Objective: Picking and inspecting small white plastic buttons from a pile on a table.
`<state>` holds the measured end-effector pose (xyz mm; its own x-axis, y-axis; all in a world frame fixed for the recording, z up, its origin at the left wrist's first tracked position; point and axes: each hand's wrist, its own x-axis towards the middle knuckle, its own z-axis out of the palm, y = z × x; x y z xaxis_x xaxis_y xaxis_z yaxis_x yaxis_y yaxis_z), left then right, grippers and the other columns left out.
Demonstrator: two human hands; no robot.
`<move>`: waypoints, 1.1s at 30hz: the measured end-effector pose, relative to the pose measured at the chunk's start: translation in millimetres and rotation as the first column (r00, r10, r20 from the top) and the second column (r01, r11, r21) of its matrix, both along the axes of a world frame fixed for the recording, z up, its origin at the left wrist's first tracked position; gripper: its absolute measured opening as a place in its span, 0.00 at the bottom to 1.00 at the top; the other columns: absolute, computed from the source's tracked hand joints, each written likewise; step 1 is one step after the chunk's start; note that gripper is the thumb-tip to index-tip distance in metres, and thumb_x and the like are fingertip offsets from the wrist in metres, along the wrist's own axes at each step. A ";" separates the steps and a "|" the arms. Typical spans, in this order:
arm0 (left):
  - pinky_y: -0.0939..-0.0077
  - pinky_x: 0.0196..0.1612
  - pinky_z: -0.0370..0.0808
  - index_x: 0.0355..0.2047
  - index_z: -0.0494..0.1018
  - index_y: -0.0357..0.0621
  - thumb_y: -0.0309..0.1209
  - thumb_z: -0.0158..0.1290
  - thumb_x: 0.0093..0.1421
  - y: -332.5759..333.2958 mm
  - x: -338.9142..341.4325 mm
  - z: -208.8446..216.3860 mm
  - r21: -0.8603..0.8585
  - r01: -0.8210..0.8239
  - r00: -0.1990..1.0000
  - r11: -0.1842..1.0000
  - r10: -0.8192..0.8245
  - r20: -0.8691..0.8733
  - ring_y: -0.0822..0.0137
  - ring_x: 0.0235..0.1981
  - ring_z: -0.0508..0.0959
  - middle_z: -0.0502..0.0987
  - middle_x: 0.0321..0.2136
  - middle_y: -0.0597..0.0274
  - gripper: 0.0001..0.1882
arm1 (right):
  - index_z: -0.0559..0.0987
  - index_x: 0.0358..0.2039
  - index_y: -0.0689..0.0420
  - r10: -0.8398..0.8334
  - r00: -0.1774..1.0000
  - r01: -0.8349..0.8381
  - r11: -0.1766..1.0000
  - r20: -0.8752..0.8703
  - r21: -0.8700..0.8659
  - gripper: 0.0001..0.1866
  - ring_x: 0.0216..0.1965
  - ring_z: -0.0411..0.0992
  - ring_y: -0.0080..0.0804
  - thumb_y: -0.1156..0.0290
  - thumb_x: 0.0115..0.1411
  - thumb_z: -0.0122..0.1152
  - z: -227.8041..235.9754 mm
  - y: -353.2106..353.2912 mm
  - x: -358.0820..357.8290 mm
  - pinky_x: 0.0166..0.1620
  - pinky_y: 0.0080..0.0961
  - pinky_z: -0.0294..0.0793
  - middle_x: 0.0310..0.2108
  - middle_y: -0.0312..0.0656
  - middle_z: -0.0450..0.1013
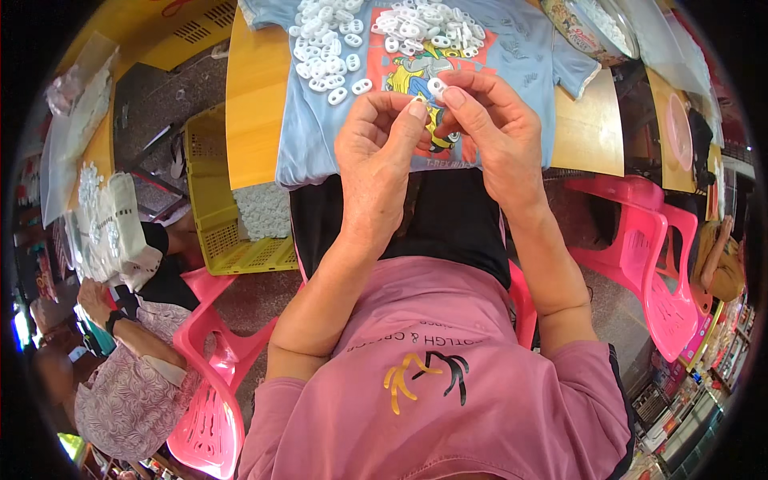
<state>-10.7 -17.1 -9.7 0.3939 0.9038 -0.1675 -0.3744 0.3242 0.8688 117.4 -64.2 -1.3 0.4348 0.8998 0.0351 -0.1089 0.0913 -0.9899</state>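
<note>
Between the thumb and fingers of my right hand (500, 136) is a small white oval two-hole plastic piece (436, 86). My left hand (374, 152) is pinched closed just beside it, with a tiny white bit at the thumb tip that I cannot make out. Both hands are raised over a light blue printed T-shirt (312, 148) spread on the table. Beyond them on the shirt lie two piles of similar white pieces, a left pile (320, 48) and a right pile (428, 28). A few loose ones lie nearest my left hand.
A yellow crate (210, 188) holding many white pieces stands left of the wooden table (252, 104). Pink chairs, a left chair (212, 400) and a right chair (640, 240), flank me. A co-worker (144, 360) sits at left. A round tub (596, 28) is at the far right.
</note>
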 end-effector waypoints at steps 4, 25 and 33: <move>0.82 0.32 0.73 0.36 0.70 0.35 0.29 0.55 0.61 0.7 0.6 -0.1 0.013 -0.004 1.000 1.000 0.004 -0.011 0.75 0.28 0.75 0.74 0.30 0.62 0.09 | 0.77 0.44 0.62 -0.009 1.000 0.008 1.000 -0.010 -0.020 0.12 0.26 0.73 0.16 0.71 0.62 0.60 1.1 -1.9 -0.2 0.22 0.09 0.62 0.32 0.35 0.76; 0.83 0.31 0.71 0.36 0.70 0.35 0.28 0.55 0.61 -0.4 1.1 -2.0 0.024 -0.016 1.000 1.000 0.017 -0.008 0.77 0.28 0.73 0.74 0.29 0.63 0.08 | 0.77 0.44 0.64 0.010 0.996 -0.013 0.999 0.085 0.041 0.12 0.29 0.74 0.19 0.73 0.62 0.59 -2.7 -1.2 -1.0 0.32 0.15 0.71 0.33 0.37 0.76; 0.84 0.31 0.71 0.35 0.70 0.35 0.28 0.56 0.61 0.3 0.9 -2.2 0.042 -0.007 1.000 0.999 0.008 -0.029 0.77 0.27 0.72 0.74 0.29 0.64 0.09 | 0.76 0.44 0.62 -0.003 1.000 0.004 1.000 -0.024 0.025 0.11 0.27 0.74 0.18 0.72 0.62 0.58 -2.9 -0.5 1.1 0.23 0.10 0.64 0.32 0.37 0.76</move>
<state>-9.8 -16.9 -11.9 0.3830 0.9130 -0.1404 -0.3512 0.2845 0.8920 118.5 -64.7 -4.2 0.4388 0.8973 0.0469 -0.1321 0.1161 -0.9844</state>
